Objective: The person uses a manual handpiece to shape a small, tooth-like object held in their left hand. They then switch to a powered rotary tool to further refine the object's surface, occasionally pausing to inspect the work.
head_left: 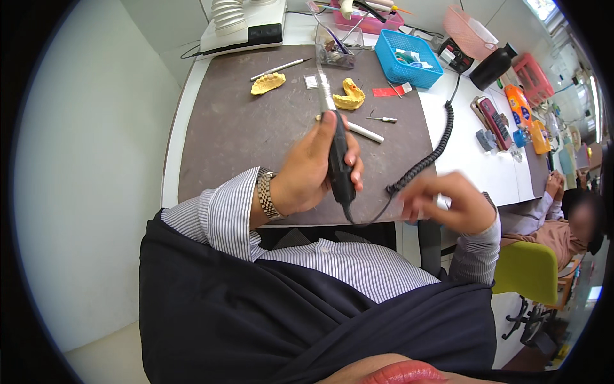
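Head view: the brown-topped table (230, 147) carries a blue basket (416, 78). Nearer the person than the basket, the right hand (455, 201) is blurred close to a black coiled cord (441, 136), and I cannot tell whether its fingers hold anything; the left hand (306, 165) has fingers wrapped around a black-handled handpiece (340, 160). Left of the basket lie two yellow dental casts (268, 83), and just before it a red strip (385, 92).

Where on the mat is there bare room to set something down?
The widest bare patch of mat lies left of the left hand, below the left cast. A smaller one sits between the white pen and coiled cord. Crowded: the back, around the horseshoe cast, clear box and blue basket.
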Demonstrator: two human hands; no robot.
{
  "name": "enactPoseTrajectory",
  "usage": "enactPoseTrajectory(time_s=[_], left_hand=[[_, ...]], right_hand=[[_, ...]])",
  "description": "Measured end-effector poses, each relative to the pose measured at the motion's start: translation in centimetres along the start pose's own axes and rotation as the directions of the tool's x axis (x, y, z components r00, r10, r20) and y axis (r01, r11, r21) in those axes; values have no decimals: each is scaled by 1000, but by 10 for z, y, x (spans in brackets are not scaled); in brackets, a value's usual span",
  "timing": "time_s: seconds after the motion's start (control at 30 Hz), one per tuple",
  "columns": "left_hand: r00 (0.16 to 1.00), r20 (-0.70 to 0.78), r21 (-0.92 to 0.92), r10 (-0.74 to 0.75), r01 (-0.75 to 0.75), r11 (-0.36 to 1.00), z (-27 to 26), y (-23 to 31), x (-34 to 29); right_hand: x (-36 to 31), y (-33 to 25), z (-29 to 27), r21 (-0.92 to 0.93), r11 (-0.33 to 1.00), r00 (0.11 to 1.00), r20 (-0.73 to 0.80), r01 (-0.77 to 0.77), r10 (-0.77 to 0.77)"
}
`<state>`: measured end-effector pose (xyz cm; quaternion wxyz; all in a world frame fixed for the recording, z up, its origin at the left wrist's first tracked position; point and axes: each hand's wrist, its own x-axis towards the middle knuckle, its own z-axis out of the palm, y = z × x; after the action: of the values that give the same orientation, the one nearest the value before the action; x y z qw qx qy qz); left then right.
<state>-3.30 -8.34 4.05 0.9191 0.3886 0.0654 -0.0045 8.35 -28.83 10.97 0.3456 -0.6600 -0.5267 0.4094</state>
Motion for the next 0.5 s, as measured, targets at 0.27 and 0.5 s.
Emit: enactPoseTrajectory(time_s=[0.27, 0.5], left_hand=[[950, 235, 240, -205, 148, 960, 18, -11, -20], [946, 271, 883, 179, -318, 344, -11, 33, 0]], right_hand=[[50, 7, 18, -964, 197, 687, -20, 181, -726], [19, -2, -22, -976, 37, 641, -171, -217, -748]])
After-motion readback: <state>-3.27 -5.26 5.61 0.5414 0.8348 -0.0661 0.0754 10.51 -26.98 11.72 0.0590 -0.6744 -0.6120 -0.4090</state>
